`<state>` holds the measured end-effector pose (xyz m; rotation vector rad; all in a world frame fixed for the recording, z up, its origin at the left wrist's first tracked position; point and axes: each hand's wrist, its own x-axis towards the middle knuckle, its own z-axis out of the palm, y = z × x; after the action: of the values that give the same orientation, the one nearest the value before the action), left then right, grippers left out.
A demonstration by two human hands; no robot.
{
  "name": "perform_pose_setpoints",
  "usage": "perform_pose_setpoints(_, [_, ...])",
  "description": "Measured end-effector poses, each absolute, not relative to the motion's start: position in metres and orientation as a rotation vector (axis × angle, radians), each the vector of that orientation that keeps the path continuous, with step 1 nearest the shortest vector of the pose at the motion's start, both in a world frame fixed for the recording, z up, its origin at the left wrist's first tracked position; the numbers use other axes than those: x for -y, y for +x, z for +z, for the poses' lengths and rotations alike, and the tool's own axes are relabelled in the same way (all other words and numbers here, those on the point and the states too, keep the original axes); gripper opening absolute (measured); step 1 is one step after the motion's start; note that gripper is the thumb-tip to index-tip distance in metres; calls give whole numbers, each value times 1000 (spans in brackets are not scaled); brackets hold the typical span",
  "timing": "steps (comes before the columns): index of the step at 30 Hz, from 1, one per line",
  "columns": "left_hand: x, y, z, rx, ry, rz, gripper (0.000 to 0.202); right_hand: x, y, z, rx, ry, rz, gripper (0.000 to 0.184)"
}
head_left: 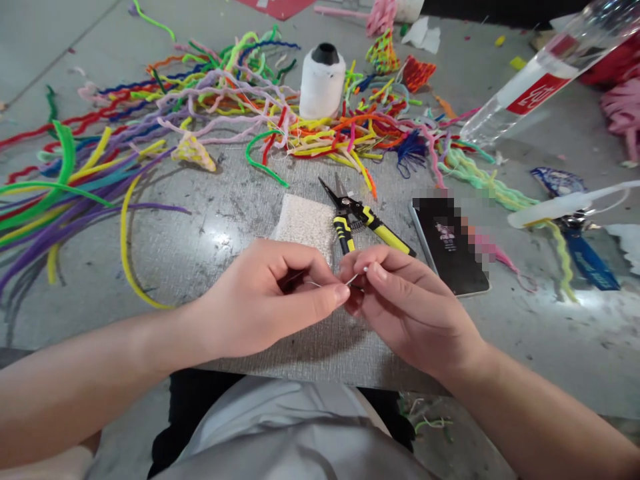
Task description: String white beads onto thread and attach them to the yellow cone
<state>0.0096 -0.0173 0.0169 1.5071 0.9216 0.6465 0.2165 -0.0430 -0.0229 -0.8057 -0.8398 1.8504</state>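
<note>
My left hand (265,300) and my right hand (405,307) meet over the near edge of the grey table (210,227). Both are closed in a pinch. Between the fingertips runs a thin silvery wire or needle (356,276) with a fine white thread; I cannot tell which it is. Just beyond my hands lie a small bag of white beads (306,220) and yellow-and-black snips (360,217), jaws pointing away from me.
A big tangle of coloured pipe cleaners (200,100) covers the far and left table. A white thread spool (323,80) stands behind. A black phone (450,247) lies right of the snips. A clear plastic bottle (540,80) lies tilted at top right.
</note>
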Motion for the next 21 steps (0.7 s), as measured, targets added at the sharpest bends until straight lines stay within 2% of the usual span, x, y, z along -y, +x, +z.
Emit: perform_pose_setpoints(21, [19,8,17,-925,1441,589,24,44,215,-20,892,-781,1885,15])
